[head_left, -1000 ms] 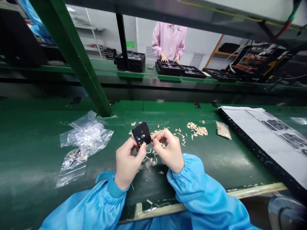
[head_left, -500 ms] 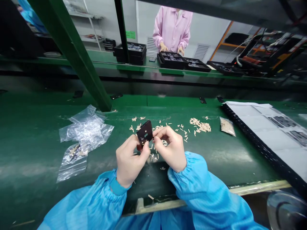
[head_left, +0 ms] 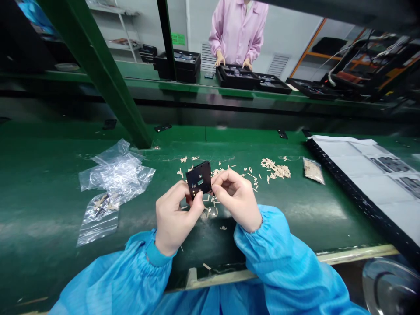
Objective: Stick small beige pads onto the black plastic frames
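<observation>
A thin black plastic plate with small cut-outs is held up over the green bench, tilted. My left hand is closed on its lower left edge, thumb in front. At the plate's right edge, my right hand is pinched shut; whether a small piece sits between its fingertips is hidden. Below and behind both hands lie scattered small beige strips. A bigger pile of these beige pieces lies to the right, beside a small clear bag filled with more.
Clear zip bags lie at left, one with small parts inside. A white-lined black tray with dark parts stands at right. A green post rises at left. Across the bench, a person in pink handles black trays.
The black plate has turned to face me more fully. My right hand has shifted slightly right, still at the plate's edge. The view has tilted a little.
</observation>
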The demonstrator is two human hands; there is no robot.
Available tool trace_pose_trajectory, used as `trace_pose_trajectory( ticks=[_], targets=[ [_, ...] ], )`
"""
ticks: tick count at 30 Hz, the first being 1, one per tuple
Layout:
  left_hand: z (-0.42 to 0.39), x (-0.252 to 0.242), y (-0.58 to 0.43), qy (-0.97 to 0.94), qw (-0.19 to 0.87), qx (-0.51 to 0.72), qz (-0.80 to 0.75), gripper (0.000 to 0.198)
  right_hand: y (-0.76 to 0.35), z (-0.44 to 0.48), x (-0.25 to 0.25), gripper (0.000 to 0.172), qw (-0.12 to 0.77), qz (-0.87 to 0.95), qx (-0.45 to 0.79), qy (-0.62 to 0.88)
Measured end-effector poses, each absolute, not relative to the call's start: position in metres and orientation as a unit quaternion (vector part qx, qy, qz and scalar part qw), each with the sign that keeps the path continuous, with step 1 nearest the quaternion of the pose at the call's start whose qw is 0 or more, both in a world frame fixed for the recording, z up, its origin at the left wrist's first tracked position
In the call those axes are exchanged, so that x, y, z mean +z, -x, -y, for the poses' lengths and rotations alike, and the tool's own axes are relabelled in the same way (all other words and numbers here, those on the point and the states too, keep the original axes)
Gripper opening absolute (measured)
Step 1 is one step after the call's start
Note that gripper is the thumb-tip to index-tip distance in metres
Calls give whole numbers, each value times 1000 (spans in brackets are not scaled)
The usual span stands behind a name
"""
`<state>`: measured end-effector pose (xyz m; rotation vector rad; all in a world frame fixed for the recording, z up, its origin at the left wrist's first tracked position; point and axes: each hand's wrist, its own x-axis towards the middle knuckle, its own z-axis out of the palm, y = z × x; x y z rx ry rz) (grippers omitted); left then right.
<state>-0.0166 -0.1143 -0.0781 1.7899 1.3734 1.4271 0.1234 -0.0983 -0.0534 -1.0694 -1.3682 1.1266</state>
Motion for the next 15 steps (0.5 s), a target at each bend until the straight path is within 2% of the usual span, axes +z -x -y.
trace_pose_trajectory(
  ticks=[15],
  targets=[
    [117,-74,16,-628,272,506,-525,17,-120,101,-54,9,526,574,437,451]
  ],
)
